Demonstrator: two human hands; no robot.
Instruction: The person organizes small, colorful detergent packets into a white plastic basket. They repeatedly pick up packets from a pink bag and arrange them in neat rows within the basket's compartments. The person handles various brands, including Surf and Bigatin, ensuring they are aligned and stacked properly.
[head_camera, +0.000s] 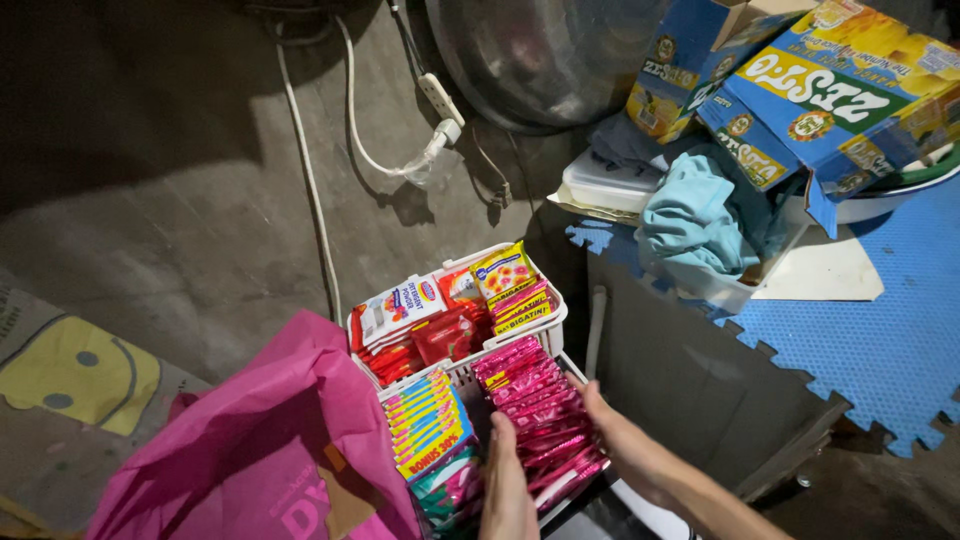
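Both hands press flat with fingers straight, gripping nothing, the left hand (507, 487) and right hand (612, 432) flanking a row of pink sachets (540, 420) in the near white basket (470, 375), with a pink bag (270, 440) left, yellow-blue boxes (800, 90) far right, and a teal cloth (690, 215) beneath them.

Glossy foil-like pink sachets (545, 420) are catching the light between the left hand (507, 490) and right hand (625, 445). The white basket (520, 345) is looking like smooth moulded plastic. At near left, a crinkled pink plastic bag (270, 440) is shining softly. Far right, printed cardboard boxes (800, 90) are sitting above soft teal cloth (690, 220) and matt, textured blue foam mats (880, 340). The concrete floor (180, 200) is looking rough and dull.
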